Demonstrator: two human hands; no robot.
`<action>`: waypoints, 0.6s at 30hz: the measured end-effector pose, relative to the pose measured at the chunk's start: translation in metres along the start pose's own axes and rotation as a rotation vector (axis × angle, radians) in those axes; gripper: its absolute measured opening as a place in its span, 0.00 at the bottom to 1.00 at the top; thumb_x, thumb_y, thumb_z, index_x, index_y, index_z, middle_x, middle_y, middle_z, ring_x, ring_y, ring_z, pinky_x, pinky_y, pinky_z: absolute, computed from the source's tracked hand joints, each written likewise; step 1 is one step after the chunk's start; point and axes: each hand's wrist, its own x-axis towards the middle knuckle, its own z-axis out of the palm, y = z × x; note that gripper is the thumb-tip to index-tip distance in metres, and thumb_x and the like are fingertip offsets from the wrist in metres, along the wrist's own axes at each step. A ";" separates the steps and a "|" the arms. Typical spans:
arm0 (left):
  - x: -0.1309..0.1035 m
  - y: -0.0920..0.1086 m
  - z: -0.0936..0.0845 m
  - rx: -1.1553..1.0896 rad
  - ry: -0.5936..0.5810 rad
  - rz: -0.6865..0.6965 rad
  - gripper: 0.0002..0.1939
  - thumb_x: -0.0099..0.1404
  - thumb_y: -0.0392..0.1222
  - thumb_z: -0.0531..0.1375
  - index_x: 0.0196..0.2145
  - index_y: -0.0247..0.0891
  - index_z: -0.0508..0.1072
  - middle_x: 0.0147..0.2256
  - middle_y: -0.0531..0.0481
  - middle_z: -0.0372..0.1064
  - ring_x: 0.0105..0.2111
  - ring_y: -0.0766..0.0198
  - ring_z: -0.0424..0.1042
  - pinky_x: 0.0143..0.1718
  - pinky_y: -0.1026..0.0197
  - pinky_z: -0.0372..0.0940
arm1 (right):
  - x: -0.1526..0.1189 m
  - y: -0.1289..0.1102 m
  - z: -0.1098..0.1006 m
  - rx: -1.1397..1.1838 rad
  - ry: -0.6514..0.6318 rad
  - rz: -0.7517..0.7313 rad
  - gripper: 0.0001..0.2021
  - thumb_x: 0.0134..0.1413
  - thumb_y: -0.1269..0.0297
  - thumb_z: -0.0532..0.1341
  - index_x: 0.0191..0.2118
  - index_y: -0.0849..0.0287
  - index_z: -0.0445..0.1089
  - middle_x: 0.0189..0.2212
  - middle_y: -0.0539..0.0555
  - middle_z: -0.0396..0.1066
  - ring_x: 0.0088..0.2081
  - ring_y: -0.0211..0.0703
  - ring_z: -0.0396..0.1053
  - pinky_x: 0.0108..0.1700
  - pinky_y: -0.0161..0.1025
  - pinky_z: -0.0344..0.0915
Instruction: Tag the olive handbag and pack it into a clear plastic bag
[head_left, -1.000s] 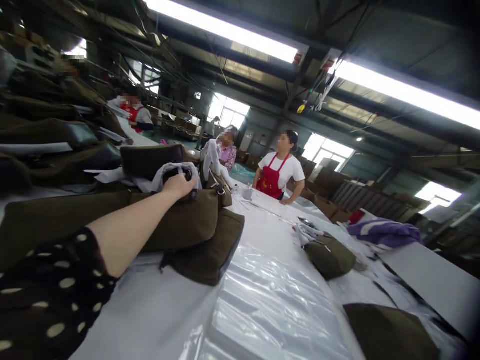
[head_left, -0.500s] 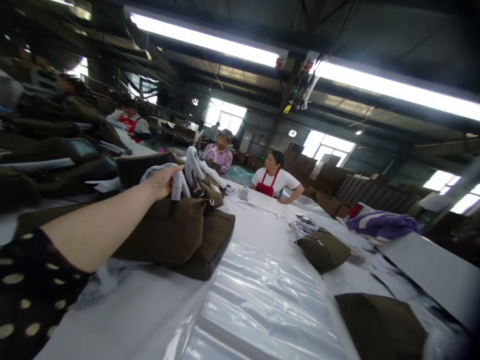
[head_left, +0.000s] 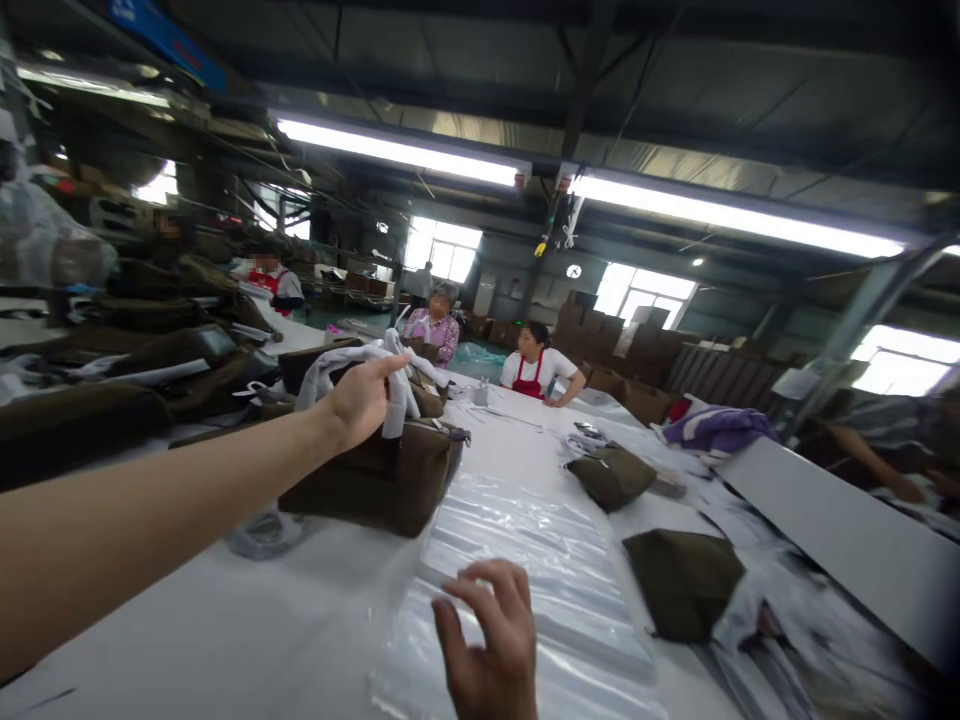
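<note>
My left hand (head_left: 361, 398) reaches out over the white table (head_left: 225, 620) and grips the white wrapped handle (head_left: 390, 385) of a dark olive bag (head_left: 382, 480), which is lifted a little at its top. My right hand (head_left: 491, 645) hovers low at the bottom of the view with fingers apart, just above a stack of clear plastic sheets (head_left: 525, 570). It holds nothing.
Two more olive bags (head_left: 611, 475) (head_left: 682, 580) lie to the right. Olive bags are piled at left (head_left: 150, 350). A purple cloth (head_left: 716, 428) and a white board (head_left: 840, 550) sit at right. Two people (head_left: 536, 365) stand at the table's far end.
My left hand has pulled the bag by its wrapped handle toward me. My right hand has come into view at the bottom. The view has tilted down.
</note>
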 end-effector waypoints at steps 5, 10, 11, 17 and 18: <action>-0.072 0.009 0.026 -0.010 -0.080 -0.046 0.03 0.58 0.35 0.58 0.32 0.34 0.69 0.26 0.52 0.65 0.27 0.67 0.65 0.32 0.67 0.64 | 0.058 -0.040 -0.001 -0.206 0.074 -0.168 0.14 0.48 0.64 0.65 0.43 0.55 0.71 0.36 0.55 0.65 0.40 0.48 0.60 0.44 0.47 0.61; -0.129 0.006 0.039 0.029 -0.088 -0.105 0.02 0.54 0.35 0.56 0.26 0.37 0.69 0.27 0.51 0.66 0.30 0.64 0.67 0.37 0.62 0.66 | 0.032 -0.062 -0.021 -0.275 0.036 -0.094 0.08 0.56 0.66 0.58 0.27 0.54 0.72 0.30 0.51 0.62 0.36 0.44 0.57 0.43 0.44 0.56; -0.136 0.006 0.040 0.038 -0.102 -0.113 0.03 0.54 0.35 0.56 0.26 0.37 0.70 0.28 0.50 0.66 0.31 0.63 0.68 0.38 0.61 0.66 | 0.026 -0.063 -0.025 -0.259 0.032 -0.067 0.10 0.57 0.67 0.56 0.26 0.56 0.70 0.29 0.51 0.62 0.36 0.44 0.57 0.43 0.44 0.55; -0.157 0.008 0.039 0.033 -0.089 -0.131 0.03 0.52 0.36 0.57 0.24 0.38 0.71 0.28 0.47 0.68 0.34 0.58 0.69 0.40 0.56 0.68 | 0.008 -0.054 -0.044 0.177 0.115 0.282 0.15 0.61 0.54 0.46 0.28 0.56 0.58 0.25 0.48 0.56 0.29 0.41 0.56 0.33 0.39 0.56; -0.157 0.010 0.038 0.034 -0.066 -0.132 0.03 0.52 0.36 0.57 0.23 0.38 0.71 0.28 0.47 0.68 0.34 0.58 0.69 0.40 0.56 0.68 | 0.004 -0.054 -0.047 0.258 0.115 0.312 0.16 0.61 0.52 0.45 0.28 0.56 0.57 0.24 0.47 0.54 0.28 0.40 0.55 0.32 0.38 0.56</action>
